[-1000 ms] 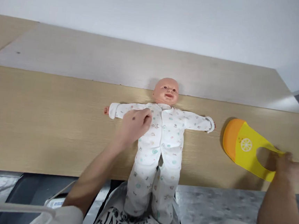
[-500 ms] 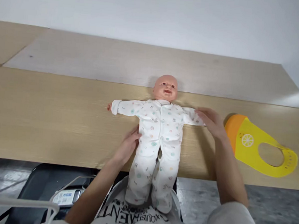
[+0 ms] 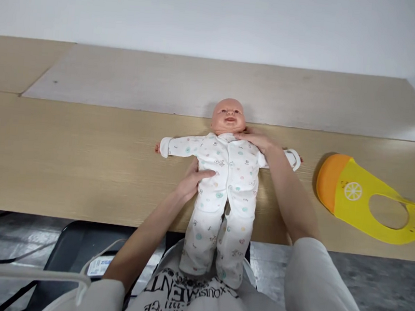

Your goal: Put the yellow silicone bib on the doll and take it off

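Note:
A baby doll in white printed pyjamas lies on its back on the table, arms spread, legs hanging over the front edge against my shirt. At its waist on the left side, my left hand grips the body, thumb on the front and the other fingers partly hidden beneath. My right hand is at the neck and shoulder on the other side, with some fingertips hidden behind the neck. The doll's head rests face up at the seam of the tabletop.
A yellow silicone bib with an orange pocket lies on the table to the right. A black chair stands below the front edge at left, with a white cable nearby. A pale wall rises behind.
My right hand has moved from the doll's sleeve in to its neck and shoulder. My left hand has shifted up slightly, and its thumb now lies over the doll's front.

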`<state>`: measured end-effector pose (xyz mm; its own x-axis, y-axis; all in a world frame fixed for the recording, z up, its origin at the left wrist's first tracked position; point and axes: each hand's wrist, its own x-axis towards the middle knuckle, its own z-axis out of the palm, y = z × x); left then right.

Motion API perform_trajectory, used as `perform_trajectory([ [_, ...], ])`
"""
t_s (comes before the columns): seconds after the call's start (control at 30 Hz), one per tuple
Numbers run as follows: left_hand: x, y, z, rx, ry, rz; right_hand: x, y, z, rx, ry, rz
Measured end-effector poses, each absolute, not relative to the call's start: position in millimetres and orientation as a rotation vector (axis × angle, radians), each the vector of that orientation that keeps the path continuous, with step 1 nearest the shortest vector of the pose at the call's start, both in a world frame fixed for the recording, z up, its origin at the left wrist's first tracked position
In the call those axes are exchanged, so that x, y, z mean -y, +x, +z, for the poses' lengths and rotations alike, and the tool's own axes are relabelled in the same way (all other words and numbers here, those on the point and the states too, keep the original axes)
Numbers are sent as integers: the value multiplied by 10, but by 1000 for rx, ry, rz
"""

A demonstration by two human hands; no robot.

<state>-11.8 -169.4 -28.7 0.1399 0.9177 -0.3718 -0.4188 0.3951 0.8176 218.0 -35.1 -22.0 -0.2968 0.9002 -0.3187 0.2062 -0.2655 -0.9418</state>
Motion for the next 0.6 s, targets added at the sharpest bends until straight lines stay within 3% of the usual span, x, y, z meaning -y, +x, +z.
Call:
perform_trajectory([
  [0.4,1226,-139,-274,-955,754,1141,114,1962,-94,1280,-1378,1622],
  [0.6,838,-186,-318,-935,803,1187,-315,1961,-272,1276,-1315,1533],
])
